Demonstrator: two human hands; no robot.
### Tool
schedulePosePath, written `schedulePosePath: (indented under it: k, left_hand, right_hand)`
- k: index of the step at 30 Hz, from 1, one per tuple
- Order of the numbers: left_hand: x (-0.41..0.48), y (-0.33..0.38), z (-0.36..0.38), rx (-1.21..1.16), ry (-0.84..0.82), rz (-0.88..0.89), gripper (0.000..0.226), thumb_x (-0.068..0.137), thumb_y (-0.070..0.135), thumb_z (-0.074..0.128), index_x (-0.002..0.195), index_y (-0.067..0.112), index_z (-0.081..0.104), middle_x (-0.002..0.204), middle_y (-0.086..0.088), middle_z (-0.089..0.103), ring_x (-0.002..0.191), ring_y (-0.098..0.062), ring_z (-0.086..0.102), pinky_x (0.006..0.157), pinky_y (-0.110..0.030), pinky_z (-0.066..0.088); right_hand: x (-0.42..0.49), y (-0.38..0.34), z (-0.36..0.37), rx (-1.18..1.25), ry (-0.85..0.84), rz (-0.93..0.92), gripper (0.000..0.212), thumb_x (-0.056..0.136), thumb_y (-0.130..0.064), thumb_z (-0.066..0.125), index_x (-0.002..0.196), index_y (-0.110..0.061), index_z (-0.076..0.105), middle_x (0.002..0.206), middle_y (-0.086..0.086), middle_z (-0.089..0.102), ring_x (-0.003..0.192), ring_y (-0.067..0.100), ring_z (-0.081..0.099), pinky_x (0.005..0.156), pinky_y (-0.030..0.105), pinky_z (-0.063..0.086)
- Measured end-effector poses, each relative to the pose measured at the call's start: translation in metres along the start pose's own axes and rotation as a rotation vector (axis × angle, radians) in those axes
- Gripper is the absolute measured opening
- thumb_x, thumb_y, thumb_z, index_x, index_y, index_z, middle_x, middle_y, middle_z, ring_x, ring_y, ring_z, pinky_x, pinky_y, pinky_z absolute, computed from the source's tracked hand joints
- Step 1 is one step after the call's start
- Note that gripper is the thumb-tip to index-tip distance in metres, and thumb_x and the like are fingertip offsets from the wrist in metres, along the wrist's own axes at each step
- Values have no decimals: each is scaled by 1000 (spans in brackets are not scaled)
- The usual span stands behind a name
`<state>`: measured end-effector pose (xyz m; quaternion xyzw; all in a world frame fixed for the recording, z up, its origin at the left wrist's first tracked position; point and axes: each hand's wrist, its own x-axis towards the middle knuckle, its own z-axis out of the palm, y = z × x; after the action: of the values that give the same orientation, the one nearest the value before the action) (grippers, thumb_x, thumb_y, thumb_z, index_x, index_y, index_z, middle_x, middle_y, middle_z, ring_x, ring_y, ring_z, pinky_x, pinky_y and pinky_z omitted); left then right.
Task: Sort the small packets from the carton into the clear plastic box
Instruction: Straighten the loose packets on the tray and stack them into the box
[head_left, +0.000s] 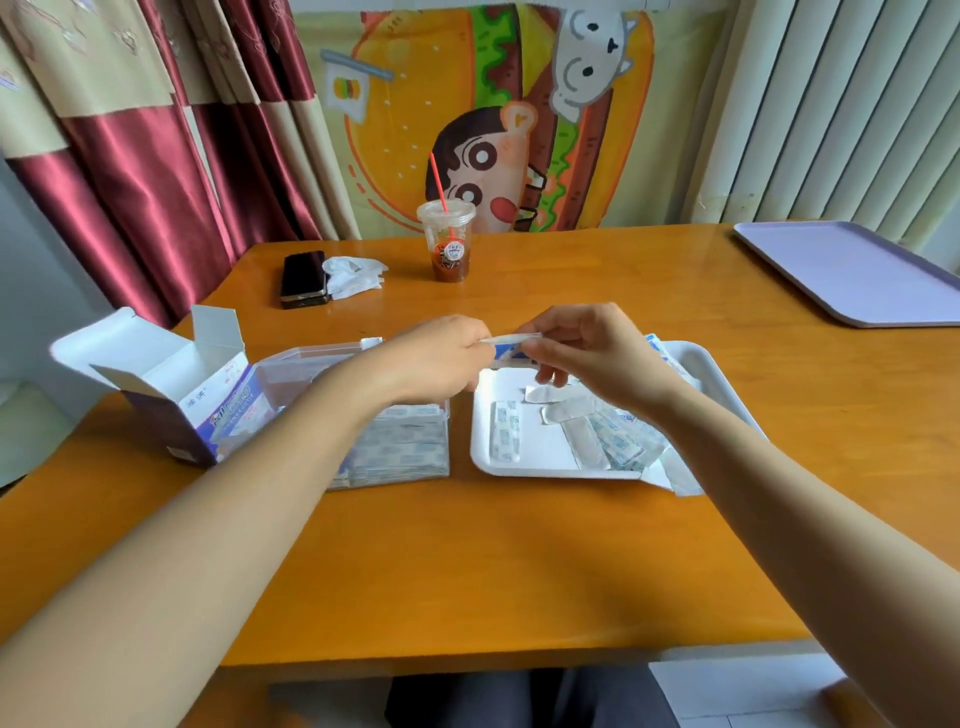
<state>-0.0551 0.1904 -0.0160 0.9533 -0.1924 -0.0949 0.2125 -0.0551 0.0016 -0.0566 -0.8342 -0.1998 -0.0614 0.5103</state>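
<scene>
both hands are raised just above the tabletop (467, 561), meeting over the gap between the clear plastic box (291, 364) and a white tray (543, 457). the left hand (441, 358) has its grip pinched tight on one end of a small packet (511, 339), fingers curled in. the right hand (587, 353) pinches the other end between thumb and forefinger, its other fingers loosely bent below. the packet lies flat and edge-on between them, so its print can't be read.

the clear plastic box sits under the left wrist, with a stack of packets (405, 447) packed in its near end. touching its left side is the carton (171, 374), flaps open and tilted (what's inside it can't be seen from here). the white tray, just right of the box, holds loose packets (608, 436) scattered across it, a few hanging over its near right corner.

further back stand an iced drink cup (449, 244) with a red straw, a dark phone (304, 278) and a crumpled tissue (353, 275) beside it. a lilac tray (852, 270) lies at the far right.
</scene>
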Motion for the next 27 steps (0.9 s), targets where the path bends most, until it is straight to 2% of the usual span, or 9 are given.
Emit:
schedulePosePath:
  k: [3, 7, 13, 16, 18, 20, 22, 25, 27]
  left_hand:
    - [-11, -26, -13, -83, -23, -18, 30, 96, 19, 39, 69, 18, 52, 70, -2, 56, 61, -16, 45, 62, -34, 38]
    - [-31, -61, -29, -128, -4, -53, 27, 93, 11, 43, 68, 15, 53, 60, 6, 53, 51, -11, 40, 51, -27, 33]
    - [-49, -97, -38, -147, 109, -63, 29, 95, 7, 39, 68, 14, 34, 65, -3, 41, 56, -15, 31, 50, -29, 25]
    - [-57, -116, -40, -183, 134, -86, 30, 93, 8, 39, 66, 17, 31, 60, 0, 36, 57, -17, 31, 54, -32, 25]
    - [-64, -127, -40, -168, 161, -112, 27, 93, 13, 41, 67, 21, 40, 60, 2, 42, 59, -19, 38, 57, -33, 30]
    - [-70, -134, -39, -93, 206, -155, 12, 96, 22, 43, 89, 24, 53, 72, 2, 58, 65, -17, 50, 60, -30, 38]
    - [-75, -138, -38, -19, 268, -210, 14, 98, 31, 45, 108, 25, 52, 81, 6, 58, 70, -13, 52, 58, -29, 38]
    - [-86, -146, -35, 16, 295, -260, 21, 96, 38, 48, 105, 25, 61, 74, 13, 55, 65, -5, 50, 59, -27, 41]
    - [-94, -151, -32, 15, 277, -268, 25, 93, 43, 52, 102, 28, 69, 85, 12, 65, 76, -8, 59, 72, -32, 52]
  right_hand:
    - [11, -6, 17, -70, -13, -34, 12, 89, -16, 66, 97, -11, 73, 77, 4, 72, 58, 2, 59, 51, 16, 43]
    - [27, -18, 43, -177, 3, -89, 18, 87, -23, 68, 98, -11, 75, 86, -4, 72, 62, -5, 57, 54, 9, 42]
    - [48, -41, 80, -223, -31, -194, 17, 89, -19, 66, 104, -17, 74, 101, -9, 71, 83, 2, 65, 65, 12, 50]
    - [59, -52, 101, -215, -95, -235, 17, 87, -11, 67, 102, -14, 75, 98, -6, 72, 84, 5, 68, 73, 15, 53]
    - [65, -54, 111, -222, -147, -229, 18, 85, -7, 68, 101, -11, 75, 97, -2, 72, 82, 3, 68, 75, 13, 53]
    - [72, -54, 116, -227, -153, -196, 18, 85, -6, 68, 101, -10, 75, 99, 1, 73, 81, 1, 68, 74, 13, 54]
    - [78, -52, 116, -210, -135, -112, 18, 85, -6, 68, 102, -10, 74, 100, 3, 73, 75, -5, 66, 66, 10, 51]
    - [82, -49, 122, -234, -188, 32, 17, 86, -7, 67, 100, -13, 74, 98, 4, 72, 60, -2, 63, 52, 10, 46]
    - [83, -49, 132, -292, -263, 76, 13, 86, -10, 68, 96, -16, 75, 91, 5, 74, 51, 4, 59, 50, 16, 48]
